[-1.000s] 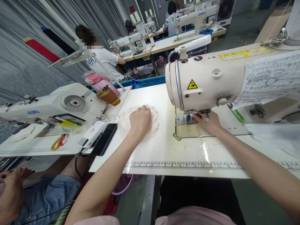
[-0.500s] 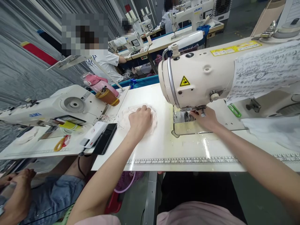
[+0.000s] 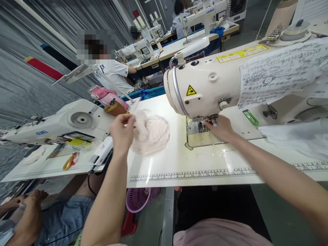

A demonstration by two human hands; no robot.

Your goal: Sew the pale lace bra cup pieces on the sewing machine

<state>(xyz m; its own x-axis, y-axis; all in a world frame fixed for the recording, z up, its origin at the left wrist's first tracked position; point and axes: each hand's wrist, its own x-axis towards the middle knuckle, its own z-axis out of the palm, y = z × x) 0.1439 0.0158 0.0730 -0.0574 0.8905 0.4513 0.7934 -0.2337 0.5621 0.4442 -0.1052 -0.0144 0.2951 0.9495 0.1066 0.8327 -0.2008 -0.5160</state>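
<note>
A pale pink, ruffled piece of fabric (image 3: 156,135) lies on the white sewing table left of the sewing machine (image 3: 205,82). My left hand (image 3: 123,131) is closed in a pinch at its left side, holding up a blurred edge of the cloth. Over at the metal needle plate (image 3: 192,127), my right hand (image 3: 220,127) has its fingertips pressed together beside the presser foot. The machine head partly covers those fingertips, so whatever they hold is hidden.
A printed ruler (image 3: 192,175) runs along the table's front edge. To the left are a second sewing machine (image 3: 66,119), a white device (image 3: 101,151), orange-handled scissors (image 3: 68,162), a brown cup (image 3: 115,108) and a pink bottle (image 3: 106,95). White cloth (image 3: 287,138) lies at right. Another person's hands (image 3: 36,200) rest lower left.
My left hand has moved left from on top of the fabric and lifted its edge. My right hand stays at the needle area. The view has shifted slightly.
</note>
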